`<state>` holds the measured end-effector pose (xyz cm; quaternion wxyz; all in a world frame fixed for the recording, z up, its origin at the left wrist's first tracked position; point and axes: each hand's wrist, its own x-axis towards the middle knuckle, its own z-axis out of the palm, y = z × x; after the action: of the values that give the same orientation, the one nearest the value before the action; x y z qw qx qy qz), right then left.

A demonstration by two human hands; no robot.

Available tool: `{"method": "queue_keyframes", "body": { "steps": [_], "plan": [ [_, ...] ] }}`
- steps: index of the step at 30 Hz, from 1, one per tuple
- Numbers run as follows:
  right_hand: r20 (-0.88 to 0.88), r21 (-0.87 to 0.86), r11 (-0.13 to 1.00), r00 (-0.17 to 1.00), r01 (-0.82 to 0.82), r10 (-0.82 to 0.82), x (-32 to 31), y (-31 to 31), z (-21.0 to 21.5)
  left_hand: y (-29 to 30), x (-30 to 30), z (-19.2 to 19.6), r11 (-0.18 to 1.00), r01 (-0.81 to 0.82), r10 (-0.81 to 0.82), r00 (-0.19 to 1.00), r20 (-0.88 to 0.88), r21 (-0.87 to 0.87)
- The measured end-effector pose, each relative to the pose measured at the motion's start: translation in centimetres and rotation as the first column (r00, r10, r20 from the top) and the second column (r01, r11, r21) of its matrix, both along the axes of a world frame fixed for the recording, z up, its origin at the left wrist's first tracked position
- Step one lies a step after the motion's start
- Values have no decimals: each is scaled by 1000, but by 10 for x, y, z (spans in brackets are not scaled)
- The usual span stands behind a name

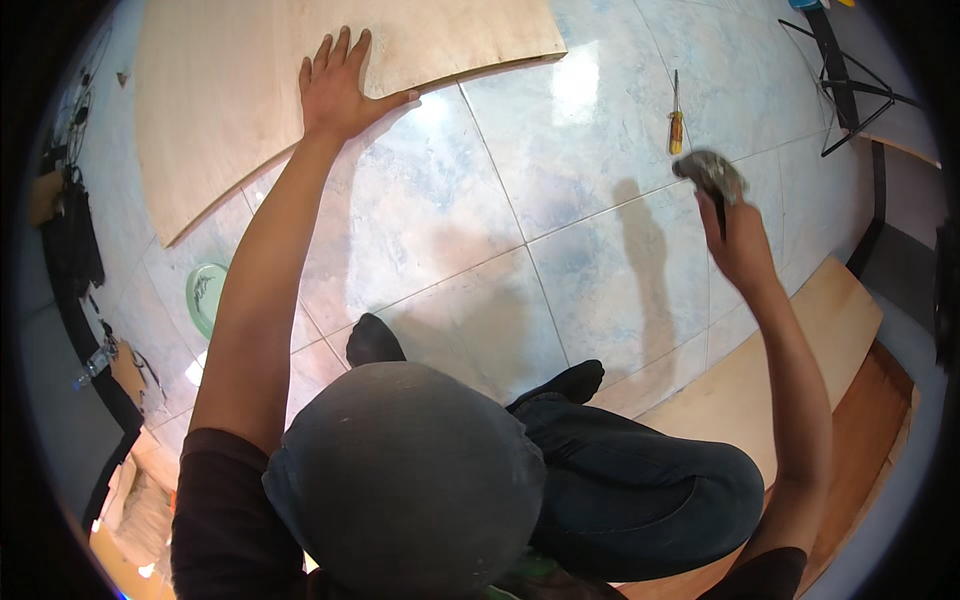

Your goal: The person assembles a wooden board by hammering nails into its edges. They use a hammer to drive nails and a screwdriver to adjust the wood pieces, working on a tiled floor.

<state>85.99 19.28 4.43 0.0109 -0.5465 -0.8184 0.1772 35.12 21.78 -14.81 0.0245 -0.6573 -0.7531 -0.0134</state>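
Observation:
My left hand point(339, 88) lies with fingers spread on a pale plywood board point(225, 110), its thumb at the near edge. The board reaches across the upper left, over the tiled floor. On the right, my right hand point(738, 235) is closed around a hammer point(712, 175), which is held up above the floor and smeared by motion. Just beyond the hammer, a screwdriver point(676, 130) with a yellow handle rests on the tiles. A green plate point(203, 300) holding small dark pieces, too small to name, sits left of my left forearm.
My bent knees point(410, 480) and dark-socked feet point(375, 340) take up the lower middle. A light wood panel point(800, 340) and a brown board point(860, 450) are at the lower right. A black metal stand point(850, 90) is at the upper right; black cables point(75, 150) run along the left.

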Motion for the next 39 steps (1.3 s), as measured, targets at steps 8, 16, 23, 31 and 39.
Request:
{"method": "queue_keyframes", "body": {
  "steps": [8,16,23,31,39],
  "plan": [
    [-184,-122,934,917,336,-354,44,-137,-54,-5,-2,33,991,122,-119,991,52,-59],
    [14,-38,879,880,475,-475,69,-156,-114,-106,-100,21,988,-137,138,990,6,-70],
    [-19,133,800,809,585,-588,110,-115,-159,-173,-139,43,944,-281,273,960,-67,-176],
    [-157,193,689,715,699,-682,130,-71,-198,-170,-196,127,983,-67,41,988,-150,-171],
    [-129,398,642,732,656,-669,153,-67,-238,-144,-268,298,960,-146,54,932,-357,-237]
  ]
}}
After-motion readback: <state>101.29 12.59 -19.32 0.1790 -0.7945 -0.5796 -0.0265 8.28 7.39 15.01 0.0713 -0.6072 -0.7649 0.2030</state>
